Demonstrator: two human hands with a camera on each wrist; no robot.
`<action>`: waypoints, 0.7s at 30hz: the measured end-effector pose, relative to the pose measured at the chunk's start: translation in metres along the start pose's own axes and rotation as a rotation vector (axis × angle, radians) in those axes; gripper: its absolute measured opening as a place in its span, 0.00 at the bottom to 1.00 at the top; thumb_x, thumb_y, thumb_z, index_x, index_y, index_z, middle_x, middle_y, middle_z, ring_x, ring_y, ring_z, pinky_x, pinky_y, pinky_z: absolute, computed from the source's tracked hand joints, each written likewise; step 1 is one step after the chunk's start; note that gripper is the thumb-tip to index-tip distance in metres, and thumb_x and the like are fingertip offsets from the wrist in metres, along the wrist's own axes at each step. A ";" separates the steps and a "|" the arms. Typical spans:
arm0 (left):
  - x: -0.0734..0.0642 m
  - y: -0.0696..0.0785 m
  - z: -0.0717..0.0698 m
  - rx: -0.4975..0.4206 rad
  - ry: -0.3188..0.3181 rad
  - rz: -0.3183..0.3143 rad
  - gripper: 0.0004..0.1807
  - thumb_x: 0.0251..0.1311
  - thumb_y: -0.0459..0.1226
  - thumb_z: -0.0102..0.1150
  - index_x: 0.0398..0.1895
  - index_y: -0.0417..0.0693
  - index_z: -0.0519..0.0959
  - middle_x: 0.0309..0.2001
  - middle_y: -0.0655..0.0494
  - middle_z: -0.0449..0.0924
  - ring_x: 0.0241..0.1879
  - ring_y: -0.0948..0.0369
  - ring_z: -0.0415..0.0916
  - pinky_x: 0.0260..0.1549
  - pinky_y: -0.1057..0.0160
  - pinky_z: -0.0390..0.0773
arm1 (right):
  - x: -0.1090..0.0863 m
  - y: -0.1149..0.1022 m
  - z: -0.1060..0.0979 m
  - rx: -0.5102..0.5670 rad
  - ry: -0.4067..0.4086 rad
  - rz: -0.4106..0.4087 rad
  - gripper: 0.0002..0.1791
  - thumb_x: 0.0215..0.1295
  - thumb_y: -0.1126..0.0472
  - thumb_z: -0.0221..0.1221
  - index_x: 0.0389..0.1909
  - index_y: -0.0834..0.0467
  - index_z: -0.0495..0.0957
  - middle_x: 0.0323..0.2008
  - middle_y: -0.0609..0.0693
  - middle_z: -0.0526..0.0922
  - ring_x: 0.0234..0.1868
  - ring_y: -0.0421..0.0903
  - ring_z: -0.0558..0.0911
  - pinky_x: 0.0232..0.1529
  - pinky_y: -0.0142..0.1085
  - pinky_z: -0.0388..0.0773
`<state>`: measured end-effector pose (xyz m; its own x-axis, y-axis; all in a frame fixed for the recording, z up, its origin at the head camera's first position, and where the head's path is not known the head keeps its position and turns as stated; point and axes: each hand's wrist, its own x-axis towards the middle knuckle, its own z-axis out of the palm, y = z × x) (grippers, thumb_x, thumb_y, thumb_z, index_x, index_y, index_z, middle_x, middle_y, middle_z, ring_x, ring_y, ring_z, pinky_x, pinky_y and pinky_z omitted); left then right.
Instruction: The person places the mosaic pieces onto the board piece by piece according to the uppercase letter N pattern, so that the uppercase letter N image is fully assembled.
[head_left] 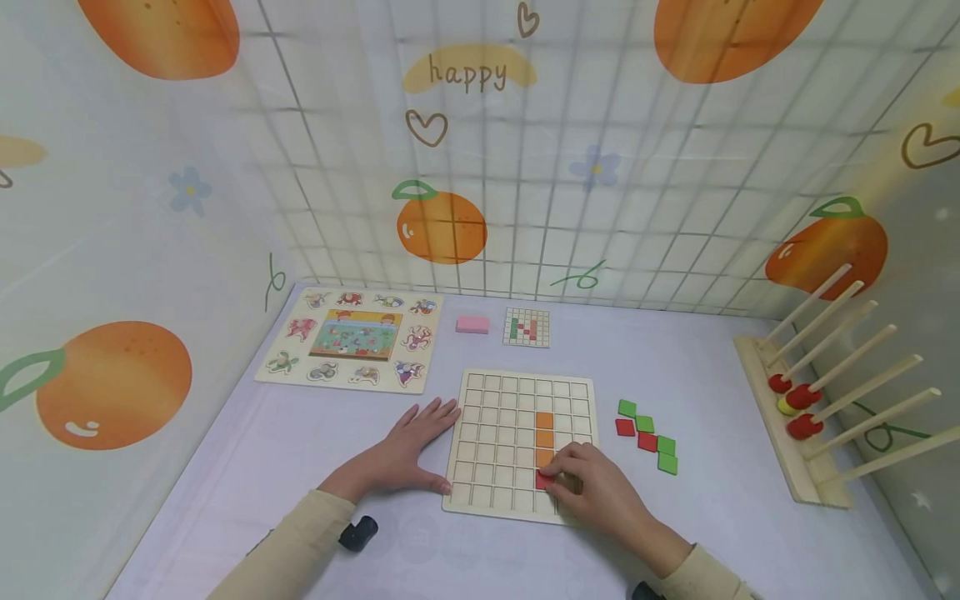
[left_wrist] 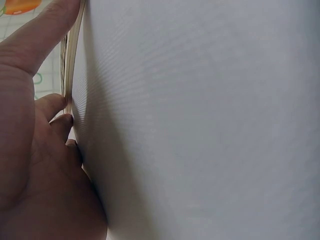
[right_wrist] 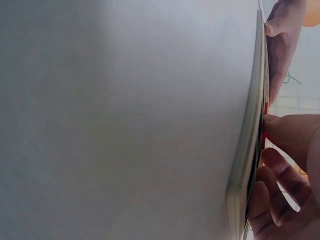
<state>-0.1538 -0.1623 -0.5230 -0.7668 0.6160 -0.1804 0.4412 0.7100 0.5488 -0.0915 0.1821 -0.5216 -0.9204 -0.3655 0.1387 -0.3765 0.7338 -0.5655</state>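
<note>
A wooden grid board (head_left: 487, 433) lies flat on the table. Three orange square tiles (head_left: 544, 439) form a column in its right half. Just below that column, my right hand (head_left: 600, 492) pinches a red square tile (head_left: 542, 480) between thumb and forefinger, at the board's surface. In the right wrist view, the thumb (right_wrist: 290, 137) covers part of the red tile. My left hand (head_left: 405, 454) rests at the board's left edge, fingers spread, with thumb and fingertips touching the rim. The left wrist view shows its palm (left_wrist: 45, 180) beside the board's edge.
Loose green tiles (head_left: 667, 463) and red tiles (head_left: 625, 427) lie right of the board. Behind it are a small pattern card (head_left: 513, 337) and a pink block (head_left: 472, 325). A sea-animal puzzle (head_left: 300, 358) lies back left. A pegged wooden rack (head_left: 795, 467) with beads stands right.
</note>
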 end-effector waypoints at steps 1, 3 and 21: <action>0.000 0.000 0.000 -0.001 0.000 0.000 0.64 0.47 0.66 0.71 0.83 0.56 0.48 0.83 0.62 0.39 0.81 0.58 0.30 0.79 0.50 0.30 | 0.000 0.000 0.000 0.001 0.000 -0.002 0.10 0.55 0.59 0.76 0.38 0.45 0.90 0.38 0.33 0.79 0.39 0.34 0.72 0.36 0.27 0.76; 0.000 -0.001 0.000 0.000 -0.002 -0.001 0.64 0.47 0.67 0.71 0.83 0.57 0.48 0.83 0.62 0.39 0.81 0.58 0.30 0.79 0.50 0.30 | 0.000 0.000 0.000 0.002 0.002 -0.006 0.10 0.54 0.59 0.76 0.38 0.45 0.90 0.38 0.33 0.79 0.40 0.34 0.72 0.37 0.27 0.76; 0.001 -0.001 0.000 -0.001 0.000 0.008 0.65 0.47 0.66 0.71 0.83 0.56 0.48 0.83 0.61 0.40 0.81 0.57 0.30 0.79 0.49 0.30 | -0.004 0.004 -0.003 0.076 0.008 0.042 0.12 0.57 0.60 0.74 0.39 0.41 0.87 0.37 0.33 0.78 0.38 0.36 0.73 0.36 0.28 0.77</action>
<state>-0.1546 -0.1624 -0.5239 -0.7634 0.6214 -0.1762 0.4467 0.7050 0.5508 -0.0902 0.1884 -0.5222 -0.9363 -0.3303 0.1195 -0.3284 0.7028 -0.6310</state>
